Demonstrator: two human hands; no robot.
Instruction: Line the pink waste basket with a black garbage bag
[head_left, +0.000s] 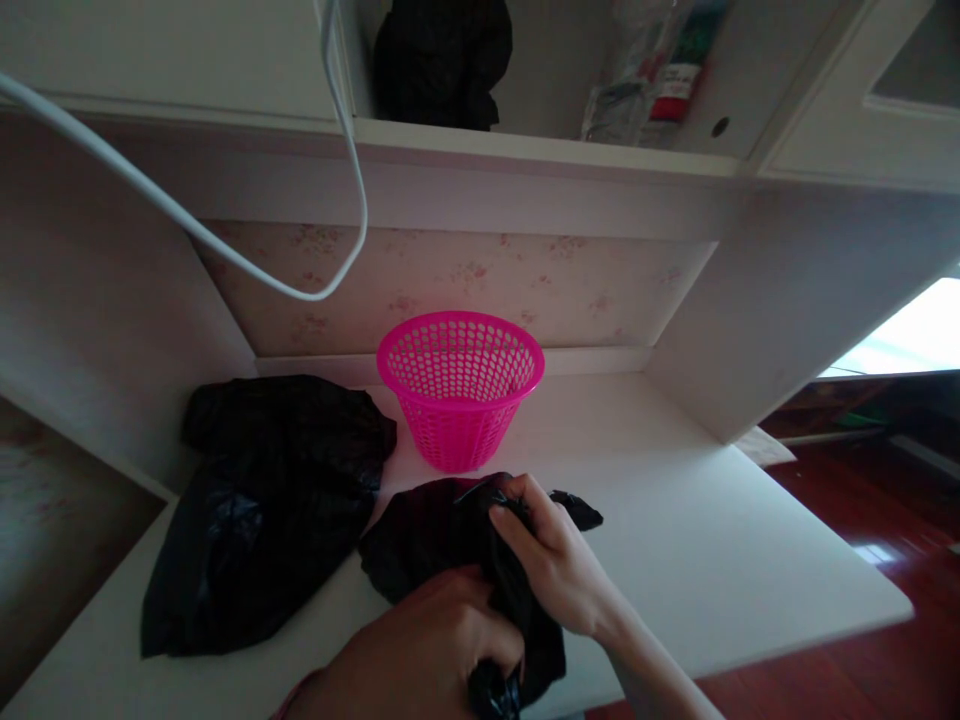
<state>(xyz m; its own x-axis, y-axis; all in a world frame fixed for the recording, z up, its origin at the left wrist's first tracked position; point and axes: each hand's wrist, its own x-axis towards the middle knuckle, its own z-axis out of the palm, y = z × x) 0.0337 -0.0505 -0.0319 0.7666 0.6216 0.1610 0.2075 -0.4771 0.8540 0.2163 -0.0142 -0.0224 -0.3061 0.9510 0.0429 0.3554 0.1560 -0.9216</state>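
Your right hand (559,565) pinches the upper edge of a crumpled black thin-plastic bag (435,540), fingers curled tight into the film. Your left hand (420,650), at 7 o'clock from it, has its grip closed over the bag's lower bunch, with a glossy knot of plastic poking out below the knuckles. The bag lies on the white laminate worktop (712,540), near its front edge.

At 12 o'clock from the hands, just beyond the bag, stands a bright pink perforated plastic basket (460,385), round, tapering to a narrow base, upright. No liner shows inside it, so fitting looks not yet begun; the bag is still bunched, its mouth not opened as far as can be seen.

At 10 o'clock lies a second, larger black plastic bag (262,510), flattened and wrinkled with a dull sheen, its edge near the basket's base.

Farther out at 11 o'clock, a white cable (352,160) loops down from above.
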